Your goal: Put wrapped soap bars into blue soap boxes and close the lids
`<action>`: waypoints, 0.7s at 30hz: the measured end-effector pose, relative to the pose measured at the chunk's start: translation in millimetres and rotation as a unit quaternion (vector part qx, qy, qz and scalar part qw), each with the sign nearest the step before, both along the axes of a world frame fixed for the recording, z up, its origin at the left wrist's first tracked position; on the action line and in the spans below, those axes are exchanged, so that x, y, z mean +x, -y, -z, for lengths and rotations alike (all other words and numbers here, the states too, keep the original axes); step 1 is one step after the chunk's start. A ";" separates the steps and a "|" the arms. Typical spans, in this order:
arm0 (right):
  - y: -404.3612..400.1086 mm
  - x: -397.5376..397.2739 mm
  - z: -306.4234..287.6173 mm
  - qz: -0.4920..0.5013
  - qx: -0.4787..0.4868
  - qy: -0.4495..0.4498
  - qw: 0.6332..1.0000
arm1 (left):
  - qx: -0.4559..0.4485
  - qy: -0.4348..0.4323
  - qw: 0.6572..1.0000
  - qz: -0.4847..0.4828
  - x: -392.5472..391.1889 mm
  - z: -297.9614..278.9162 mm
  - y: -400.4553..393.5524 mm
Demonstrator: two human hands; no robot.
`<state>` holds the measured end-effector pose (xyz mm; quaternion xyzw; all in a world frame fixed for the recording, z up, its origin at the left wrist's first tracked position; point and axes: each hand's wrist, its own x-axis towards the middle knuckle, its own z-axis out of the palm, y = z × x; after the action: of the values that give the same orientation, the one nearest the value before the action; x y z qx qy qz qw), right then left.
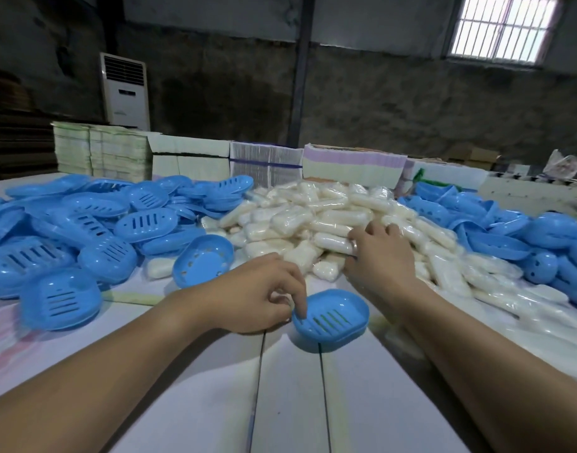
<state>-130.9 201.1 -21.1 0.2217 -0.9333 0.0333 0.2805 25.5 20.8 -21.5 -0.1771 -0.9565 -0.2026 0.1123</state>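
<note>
Single head-worn view, facing forward and down, close over the white table (pixel 290 387)

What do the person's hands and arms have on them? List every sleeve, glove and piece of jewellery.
Both forearms are bare to the bottom edge of the picture: no sleeves, no gloves, no watch. The left hand shows no jewellery. The right hand wears a thin, pale, metal-looking ring on one finger.

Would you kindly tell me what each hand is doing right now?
Left hand: pinches the rim of the blue slotted plastic soap box.
Right hand: grips a white wrapped soap bar.
</note>
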 end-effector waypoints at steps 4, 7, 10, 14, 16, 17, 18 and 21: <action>2.4 -4.5 -2.1 0.018 0.038 -0.065 0.997 | -0.006 -0.005 1.000 -0.015 -1.0 1.3 -6.7; 2.8 -7.1 -2.9 0.009 0.053 -0.084 0.995 | -0.003 0.005 0.999 -0.042 -0.9 2.0 -8.4; 3.9 -7.5 -1.5 0.014 0.095 -0.097 0.991 | -0.003 0.004 0.998 -0.063 -1.2 3.4 -8.5; 4.7 -9.3 -1.3 0.011 0.086 -0.120 0.989 | 0.011 0.008 0.997 -0.076 0.8 4.6 -10.4; 0.6 -10.7 -3.4 -0.035 0.036 -0.114 0.992 | 0.028 0.019 0.996 -0.082 1.5 4.4 -9.1; -1.8 -10.1 -4.8 -0.063 0.007 -0.104 0.993 | 0.035 0.026 0.996 -0.083 1.4 4.7 -7.6; -4.0 -8.3 -6.0 -0.089 -0.027 -0.092 0.991 | 0.040 0.033 0.995 -0.084 0.7 5.5 -6.0; -9.3 -2.5 -12.2 -0.141 -0.163 -0.027 0.976 | 0.052 0.038 0.994 -0.089 -1.2 7.4 -2.8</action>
<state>-133.4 210.4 -8.8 0.3032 -0.8667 0.2180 0.3306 24.3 23.6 -29.0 -0.0769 -0.9604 -0.2474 0.1025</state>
